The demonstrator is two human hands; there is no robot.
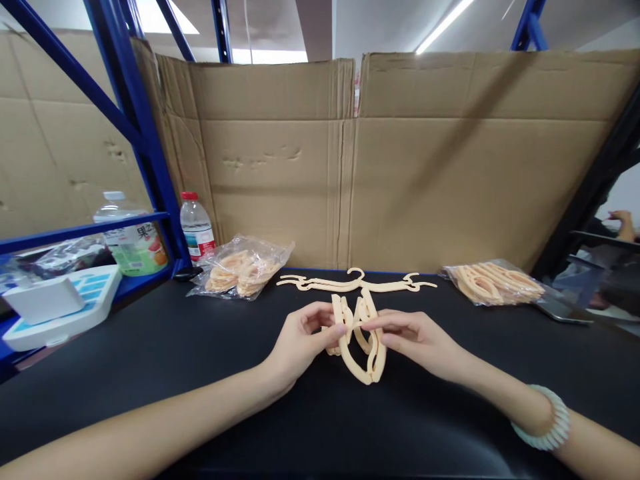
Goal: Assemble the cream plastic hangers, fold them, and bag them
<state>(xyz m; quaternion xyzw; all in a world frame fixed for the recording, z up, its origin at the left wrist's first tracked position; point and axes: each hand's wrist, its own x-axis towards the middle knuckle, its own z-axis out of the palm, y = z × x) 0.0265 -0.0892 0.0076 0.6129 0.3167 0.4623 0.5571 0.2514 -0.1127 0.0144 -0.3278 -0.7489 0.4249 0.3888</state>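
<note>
Between my two hands is a cream folding hanger (361,369), its arms folded up close together and its curved end toward me. My left hand (304,337) grips its left side with thumb and fingers. On its right side my right hand (419,339) holds it the same way, with the index finger reaching to the middle. Part of the hanger is covered by my fingers. Just behind lies an unfolded cream hanger (336,287), flat with its hook pointing away from me.
A clear bag of cream hangers (240,267) lies at the back left, another bag (493,283) at the back right. A red-capped bottle (197,227) and a larger bottle (131,237) stand left. Cardboard (280,167) walls the black table's (150,373) rear.
</note>
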